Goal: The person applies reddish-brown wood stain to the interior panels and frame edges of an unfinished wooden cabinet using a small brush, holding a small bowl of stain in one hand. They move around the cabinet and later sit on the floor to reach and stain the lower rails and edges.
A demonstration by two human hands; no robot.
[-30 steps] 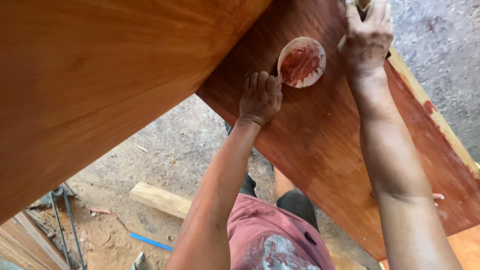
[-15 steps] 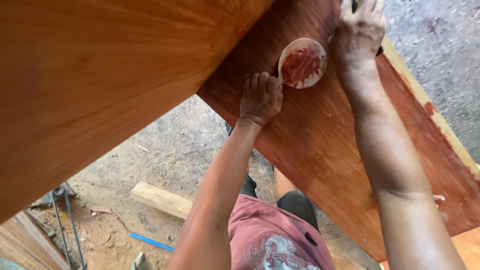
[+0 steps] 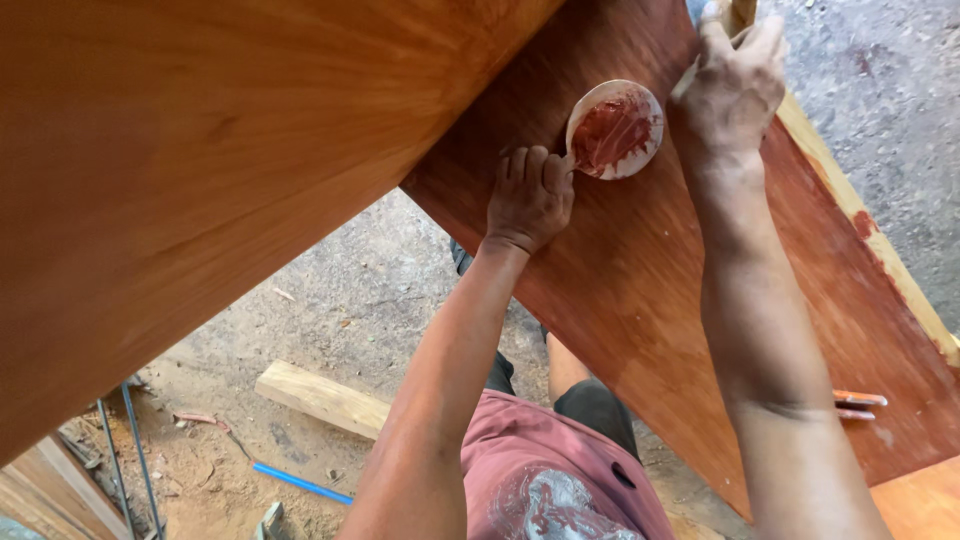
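Upper centre: left hand pinching small round dish of red-brown paste against reddish plywood panel; right hand, upper right, grip closed around pale applicator handle; best worked steadily, dish kept level.

2 hands, 1 bowl of red stain, 2 panels, 1 wood block, 1 blue rod.

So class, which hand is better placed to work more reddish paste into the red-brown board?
Probably the right hand: it grips a pale tool up on the red-brown board, while the left hand steadies the round paste-smeared dish.
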